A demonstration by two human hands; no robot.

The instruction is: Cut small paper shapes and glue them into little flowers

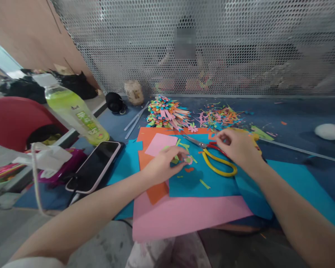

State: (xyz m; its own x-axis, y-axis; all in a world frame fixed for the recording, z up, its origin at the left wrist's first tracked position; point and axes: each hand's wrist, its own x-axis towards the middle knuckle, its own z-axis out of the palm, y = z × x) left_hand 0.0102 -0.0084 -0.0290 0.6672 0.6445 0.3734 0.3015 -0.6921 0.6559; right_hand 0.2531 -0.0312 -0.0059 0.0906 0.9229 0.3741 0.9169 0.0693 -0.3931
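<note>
My left hand (167, 162) is closed in a pinch on a small green-and-pink paper piece (188, 160) above the blue sheet (203, 188). My right hand (236, 147) is at the right, by the red handle of the scissors (202, 145), its thumb and fingers curled together. Whatever is between those fingertips, if anything, is too small to make out. The scissors have one yellow and one red handle and lie with blades pointing left. Small green strips (205, 184) and orange scraps (189, 169) lie about. A pink paper square (161, 144) is left of the blades.
Behind the sheets stand a heap of fringed colored paper (166, 113) and a pile of thin paper shreds (220, 117). To the left are a phone (96, 167), a drink bottle (75, 111) and a tissue pack (63, 165). A perforated metal panel (226, 48) rises at the back.
</note>
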